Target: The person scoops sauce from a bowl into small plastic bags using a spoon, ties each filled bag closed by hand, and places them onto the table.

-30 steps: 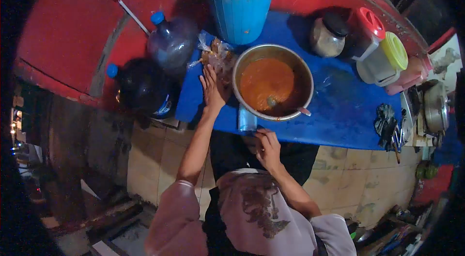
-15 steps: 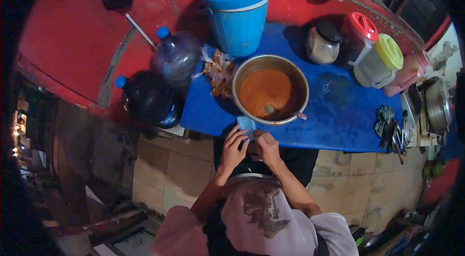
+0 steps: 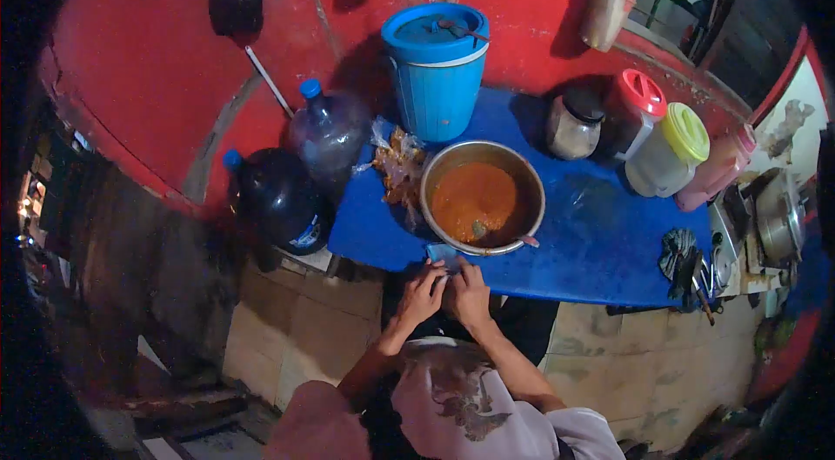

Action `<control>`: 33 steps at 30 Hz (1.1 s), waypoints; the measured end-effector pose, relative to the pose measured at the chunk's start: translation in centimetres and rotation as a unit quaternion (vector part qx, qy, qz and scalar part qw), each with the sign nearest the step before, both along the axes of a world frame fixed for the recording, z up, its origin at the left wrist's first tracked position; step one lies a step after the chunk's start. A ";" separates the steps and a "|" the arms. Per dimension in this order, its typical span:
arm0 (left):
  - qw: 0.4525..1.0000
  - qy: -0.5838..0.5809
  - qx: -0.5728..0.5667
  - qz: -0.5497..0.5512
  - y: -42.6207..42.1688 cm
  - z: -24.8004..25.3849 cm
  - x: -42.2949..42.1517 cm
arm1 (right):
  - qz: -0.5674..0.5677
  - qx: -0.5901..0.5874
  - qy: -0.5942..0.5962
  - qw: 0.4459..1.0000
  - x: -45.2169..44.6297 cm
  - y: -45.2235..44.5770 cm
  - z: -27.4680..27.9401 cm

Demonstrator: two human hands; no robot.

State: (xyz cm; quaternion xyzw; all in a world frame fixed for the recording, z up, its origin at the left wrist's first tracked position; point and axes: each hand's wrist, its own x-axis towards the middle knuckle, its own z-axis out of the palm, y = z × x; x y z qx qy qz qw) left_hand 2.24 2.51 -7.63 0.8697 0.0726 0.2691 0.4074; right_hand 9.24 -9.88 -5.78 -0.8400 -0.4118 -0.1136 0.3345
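Note:
At the front edge of the blue table (image 3: 600, 269), my left hand (image 3: 421, 293) and my right hand (image 3: 469, 295) are close together with their fingers closed on a small light-blue packet (image 3: 442, 254). The packet looks thin, and its lower part is hidden by the fingers. Just beyond it stands a metal pot (image 3: 537, 218) of orange-red sauce (image 3: 478, 195), with a utensil handle (image 3: 530, 241) over its front right rim. Left of the pot lie clear plastic bags (image 3: 399, 166) with brown contents.
Behind the pot is a blue lidded bucket (image 3: 439, 95). Large bottles (image 3: 329, 125) stand left of the table. A black-lidded jar (image 3: 574, 125) and pitchers (image 3: 668, 150) line the back right. Dark plastic and utensils (image 3: 687, 264) lie at the right edge.
My left hand has come from the plastic bags to the light-blue packet beside my right hand. The view has tilted up, so the table sits lower and more wall shows.

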 end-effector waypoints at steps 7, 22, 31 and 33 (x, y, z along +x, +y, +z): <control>0.991 0.019 0.106 -0.085 1.0 1.1 -0.2 | 0.010 0.083 0.168 0.982 2.3 -0.5 -1.1; 0.993 -0.022 0.106 0.039 1.9 0.5 1.5 | 0.151 0.172 0.376 0.898 0.0 -3.2 3.7; 0.961 -0.005 -0.268 -0.066 -0.5 5.4 -1.4 | -0.027 0.260 0.504 0.823 0.4 -3.3 3.2; 0.838 0.019 -0.535 -0.109 -2.1 4.9 -2.2 | -0.018 0.250 0.429 0.868 0.0 -3.1 3.2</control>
